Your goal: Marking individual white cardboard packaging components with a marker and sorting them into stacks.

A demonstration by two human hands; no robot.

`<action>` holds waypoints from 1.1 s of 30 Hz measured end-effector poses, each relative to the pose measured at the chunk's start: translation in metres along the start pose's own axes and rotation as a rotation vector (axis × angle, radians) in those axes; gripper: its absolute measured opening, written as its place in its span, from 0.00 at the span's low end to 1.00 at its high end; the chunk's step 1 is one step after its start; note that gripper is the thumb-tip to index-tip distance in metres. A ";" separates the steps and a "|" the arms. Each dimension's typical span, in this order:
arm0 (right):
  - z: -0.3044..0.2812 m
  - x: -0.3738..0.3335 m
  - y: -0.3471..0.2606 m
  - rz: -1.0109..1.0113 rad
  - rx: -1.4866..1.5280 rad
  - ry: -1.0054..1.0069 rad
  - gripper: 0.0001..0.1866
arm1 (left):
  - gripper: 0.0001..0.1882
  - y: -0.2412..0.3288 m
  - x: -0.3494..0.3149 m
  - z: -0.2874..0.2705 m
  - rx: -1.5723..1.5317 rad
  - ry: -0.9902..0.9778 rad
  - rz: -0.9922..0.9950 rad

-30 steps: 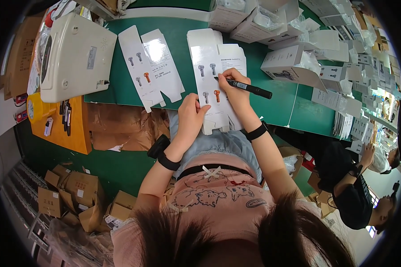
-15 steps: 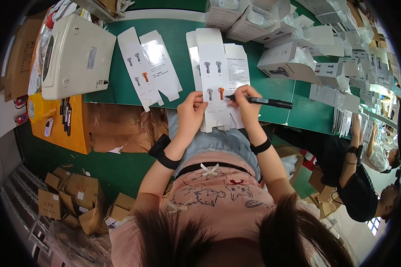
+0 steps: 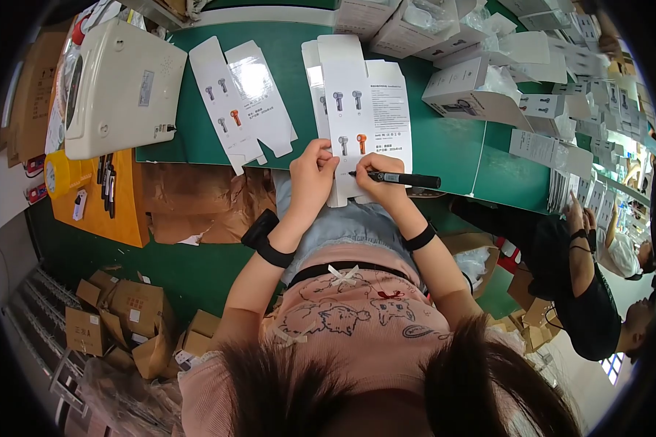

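A flattened white carton (image 3: 348,69), printed with small handheld fans, lies before me near the table's front edge, its lower end reaching past it. More flat cardboard shows under its left side. My left hand (image 3: 313,175) has its fingers curled at the carton's lower left edge, gripping it. In my right hand (image 3: 381,182) is a black marker (image 3: 419,180), uncapped, its tip pointing left at the carton's lower part, below the printed fans. Whether the tip touches the card I cannot tell. Another flattened carton (image 3: 242,87) with the same print lies to the left.
The green table (image 3: 299,35) holds a cream machine (image 3: 116,95) at the left and open white boxes (image 3: 466,87) with plastic wrap at the right. Several markers (image 3: 107,186) and yellow tape (image 3: 58,175) lie left. Another person (image 3: 568,266) works at the right.
My right hand has moved left and down across the carton with the marker, from beside the orange fan print to below it. My left hand keeps its hold on the edge.
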State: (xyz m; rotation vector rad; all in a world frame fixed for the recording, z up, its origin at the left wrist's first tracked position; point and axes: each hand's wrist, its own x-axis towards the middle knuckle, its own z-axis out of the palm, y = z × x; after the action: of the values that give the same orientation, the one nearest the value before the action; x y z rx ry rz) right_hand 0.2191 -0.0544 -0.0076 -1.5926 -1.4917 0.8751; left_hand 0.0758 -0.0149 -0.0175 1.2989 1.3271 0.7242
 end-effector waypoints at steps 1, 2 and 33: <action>0.000 0.000 0.001 -0.034 -0.007 0.004 0.04 | 0.11 0.000 0.001 0.000 0.016 -0.007 0.005; 0.000 0.001 0.001 -0.069 -0.016 0.008 0.04 | 0.11 0.001 0.001 0.000 0.031 -0.014 0.012; 0.002 0.073 0.004 0.264 0.213 0.156 0.06 | 0.23 0.001 -0.004 -0.014 0.167 -0.098 -0.056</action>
State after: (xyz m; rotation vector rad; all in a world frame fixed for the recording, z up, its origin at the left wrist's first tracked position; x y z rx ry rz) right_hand 0.2246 0.0185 -0.0102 -1.6776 -1.0578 0.9952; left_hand 0.0623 -0.0149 -0.0124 1.4058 1.3614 0.5133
